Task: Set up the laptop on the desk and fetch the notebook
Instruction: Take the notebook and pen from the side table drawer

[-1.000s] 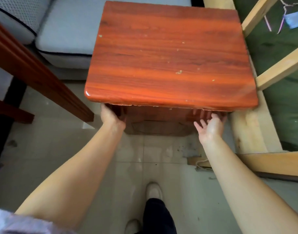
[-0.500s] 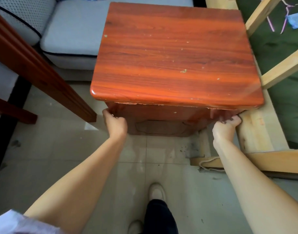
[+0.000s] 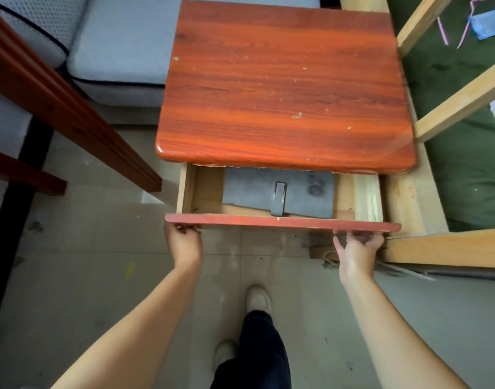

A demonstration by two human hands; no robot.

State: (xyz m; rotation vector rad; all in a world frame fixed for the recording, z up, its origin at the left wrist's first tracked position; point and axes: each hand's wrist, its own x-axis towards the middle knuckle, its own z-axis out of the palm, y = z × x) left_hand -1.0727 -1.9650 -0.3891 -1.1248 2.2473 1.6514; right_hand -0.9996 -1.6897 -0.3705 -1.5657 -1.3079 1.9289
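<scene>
A red-brown wooden cabinet [image 3: 285, 80] stands before me with its drawer [image 3: 282, 222] pulled part way out. Inside the drawer lies a grey notebook [image 3: 305, 189] with a strap clasp, its far part hidden under the cabinet top. My left hand [image 3: 183, 242] grips the drawer front's lower edge at its left end. Holding the same edge near its right end is my right hand [image 3: 357, 249]. No laptop is in view.
A grey sofa cushion [image 3: 123, 49] sits behind the cabinet on the left. A dark wooden furniture edge [image 3: 72, 119] slants in from the left. A pale wooden frame [image 3: 451, 245] over green fabric [image 3: 470, 175] stands tight against the right. My feet are on the tiled floor [image 3: 72, 276].
Both hands took hold of the drawer front under the cabinet top and pulled it toward me. The drawer is now out and the grey notebook shows inside.
</scene>
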